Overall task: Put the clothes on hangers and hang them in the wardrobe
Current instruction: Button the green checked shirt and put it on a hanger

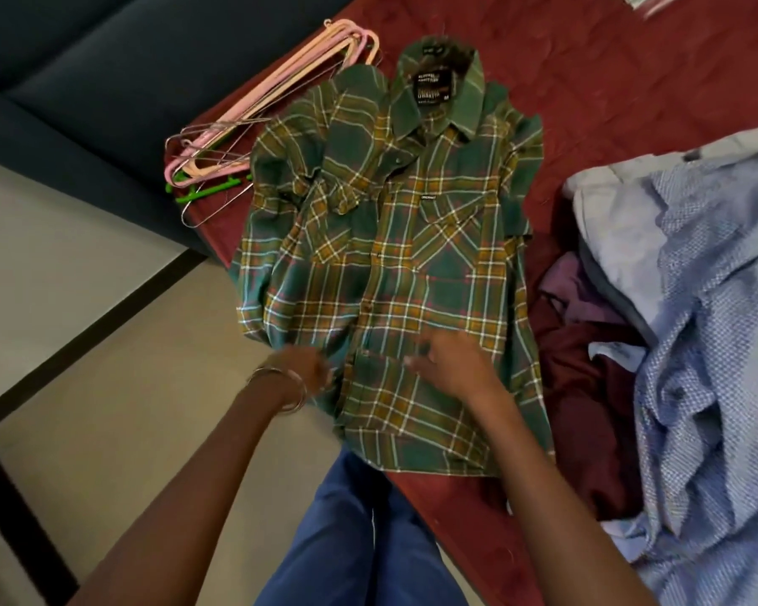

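Note:
A green and yellow plaid shirt [412, 238] lies face up on the red mattress [631, 80], collar away from me, sleeves folded in. My left hand [309, 369] pinches the shirt's left front near the hem. My right hand [451, 365] has its fingers curled on the button placket low on the shirt. A bundle of pink, green and wire hangers [246, 137] lies on the mattress just left of the shirt's shoulder. No wardrobe is in view.
A heap of clothes sits at the right: a light blue textured garment [709, 343], a lilac piece [574, 290] and a maroon one [587, 408]. A dark blue sofa [106, 80] is at upper left. Pale floor tiles [106, 343] lie at the left.

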